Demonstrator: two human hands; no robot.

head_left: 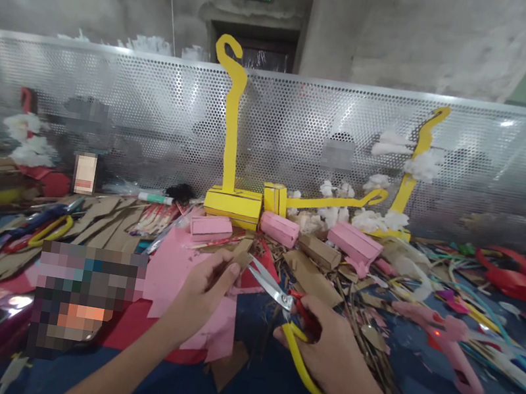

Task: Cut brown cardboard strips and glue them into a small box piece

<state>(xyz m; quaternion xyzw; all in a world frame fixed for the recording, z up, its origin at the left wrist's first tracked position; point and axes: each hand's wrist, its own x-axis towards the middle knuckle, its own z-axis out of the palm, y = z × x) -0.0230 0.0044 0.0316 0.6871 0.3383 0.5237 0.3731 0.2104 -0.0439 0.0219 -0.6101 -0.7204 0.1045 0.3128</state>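
Note:
A small piece of brown cardboard (243,252) is pinched between the thumb and fingers of my left hand (209,285). My right hand (326,347) grips scissors (273,285) with yellow and red handles. The blades are parted and point left toward the cardboard; whether they touch it I cannot tell. Below my left hand lie sheets of pink paper (165,275) and red paper (132,329). Just beyond my hands are small pink boxes (279,229) and a brown cardboard block (318,251).
A yellow box with a tall hooked strip (230,132) stands before the perforated metal panel (157,107). A pink glue gun (449,346) with a lit red light lies at the right. Cardboard strips (94,220) and another pair of yellow-handled scissors (52,231) lie left.

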